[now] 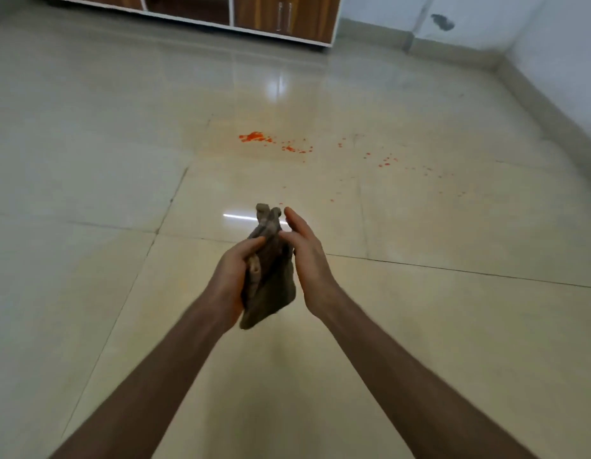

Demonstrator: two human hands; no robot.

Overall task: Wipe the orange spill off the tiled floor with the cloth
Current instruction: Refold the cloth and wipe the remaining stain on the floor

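A bunched brown-grey cloth hangs in the air between my two hands, well above the floor. My left hand grips its left side with curled fingers. My right hand lies against its right side with fingers nearly straight. The orange spill is a small blotch on the glossy beige tiled floor, farther ahead than the cloth. Scattered orange droplets trail from it to the right across the tiles.
A wooden cabinet with white trim stands against the far wall. A white wall with a grey skirting runs along the right side, and a dark patch marks the back wall.
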